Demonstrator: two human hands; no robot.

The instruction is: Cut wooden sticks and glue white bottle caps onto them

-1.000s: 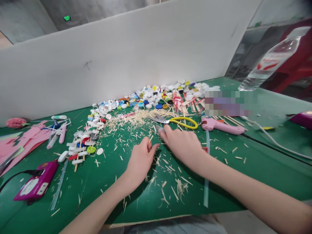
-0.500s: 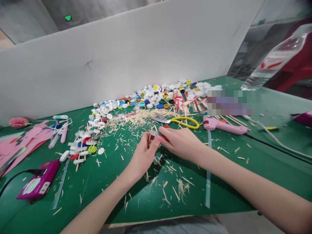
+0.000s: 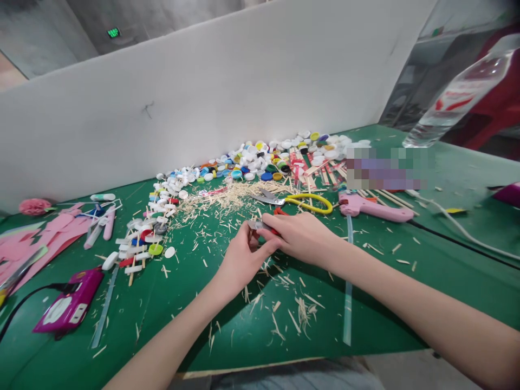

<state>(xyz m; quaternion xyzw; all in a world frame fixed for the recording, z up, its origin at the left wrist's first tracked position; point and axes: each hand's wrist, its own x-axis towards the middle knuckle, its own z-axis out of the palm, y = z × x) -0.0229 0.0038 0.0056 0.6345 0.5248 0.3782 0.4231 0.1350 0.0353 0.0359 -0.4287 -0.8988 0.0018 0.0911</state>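
Note:
My right hand (image 3: 298,234) is closed around a red-handled tool (image 3: 257,224) whose grey metal end points left, over my left fingers. Most of the tool is hidden by my hand. My left hand (image 3: 246,254) is closed just beside it, fingers curled and thumb reaching toward the right hand. Whatever lies in the left fingers cannot be made out. Both hands are together above the green table (image 3: 182,309), among thin wood shavings (image 3: 303,314). Just beyond them lie scissors (image 3: 300,201) with yellow handles.
Behind the hands spreads a heap of bottle caps (image 3: 252,162); capped sticks (image 3: 136,252) stand at left. A pink glue gun (image 3: 371,208) and cable lie right, near a water bottle (image 3: 459,100). A purple power box (image 3: 69,300) and pink paper (image 3: 52,230) are left. A white partition (image 3: 227,86) rises behind.
My left thumb has shifted right, against the right hand. The tool's metal end has turned slightly over the left fingers. The view has moved a little.

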